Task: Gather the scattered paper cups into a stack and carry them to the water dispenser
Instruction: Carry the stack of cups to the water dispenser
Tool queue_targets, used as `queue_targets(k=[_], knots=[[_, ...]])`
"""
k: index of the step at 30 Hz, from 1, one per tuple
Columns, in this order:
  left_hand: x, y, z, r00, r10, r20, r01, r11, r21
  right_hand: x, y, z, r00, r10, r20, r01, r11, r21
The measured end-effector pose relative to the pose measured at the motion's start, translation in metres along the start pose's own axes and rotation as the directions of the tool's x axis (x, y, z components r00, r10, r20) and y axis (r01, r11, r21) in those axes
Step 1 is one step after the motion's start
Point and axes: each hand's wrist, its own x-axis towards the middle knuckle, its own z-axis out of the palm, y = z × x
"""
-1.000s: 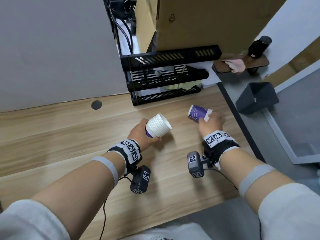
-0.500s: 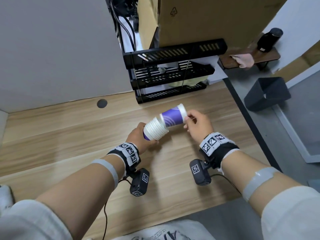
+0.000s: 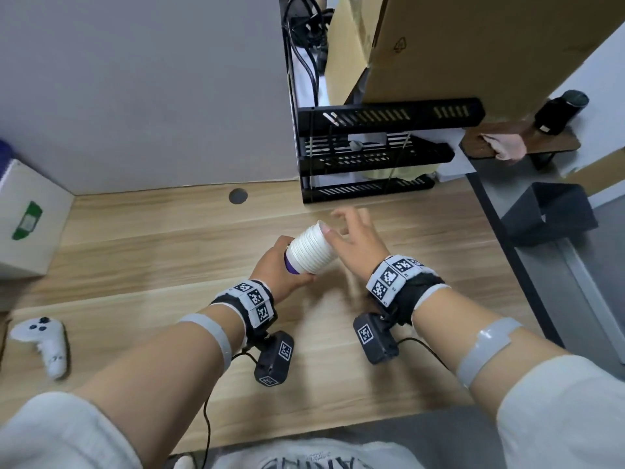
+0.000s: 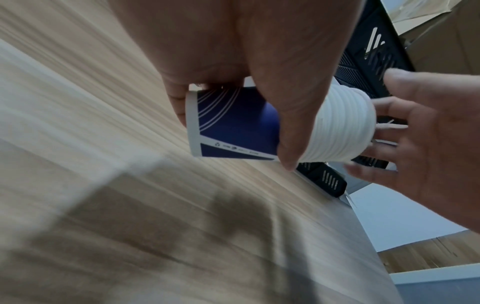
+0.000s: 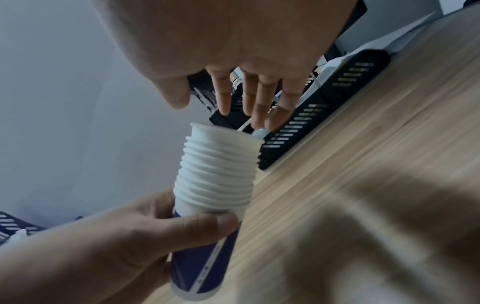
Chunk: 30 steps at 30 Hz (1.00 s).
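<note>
Left hand (image 3: pixel 280 270) grips the cup stack (image 3: pixel 311 249) by its purple base, tilted above the desk (image 3: pixel 162 252); right hand (image 3: pixel 358 247) hovers open-fingered at its rim, holding nothing.

White sleeves (image 3: pixel 50 431) are pushed up both forearms; grey tape bands (image 3: pixel 487 346) ring them. Black wrist straps (image 3: pixel 397 277) carry black-and-white square markers, with small black cabled cameras (image 3: pixel 275 358) beneath.

Office, wooden desk (image 3: pixel 169 265), black document tray rack (image 3: pixel 372 157)
</note>
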Motion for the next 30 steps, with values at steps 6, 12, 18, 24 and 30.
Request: queue_targets(k=[6,12,18,24,30], knots=[[-0.022,-0.012,-0.015,0.999,0.037,-0.034,-0.038,0.999,-0.034,-0.008,-0.020,0.016,0.983,-0.041,0.178,0.020,0.993,0.120],[-0.045,-0.015,-0.023,0.994,0.106,0.013,-0.105,0.993,-0.049,-0.035,-0.025,0.017,0.991,-0.055,0.124,0.030,0.981,0.193],[-0.062,-0.010,-0.001,0.964,0.178,0.199,-0.153,0.979,-0.136,-0.113,-0.018,0.020,0.956,0.294,0.019,-0.254,0.790,0.559],[-0.118,0.033,0.078,0.810,0.378,0.447,-0.303,0.924,-0.233,-0.233,0.027,0.013,0.831,0.534,-0.152,-0.283,0.643,0.712],[-0.207,0.092,0.169,0.478,0.527,0.703,-0.499,0.821,-0.276,-0.372,0.058,-0.018,0.539,0.728,-0.425,-0.146,0.577,0.804]])
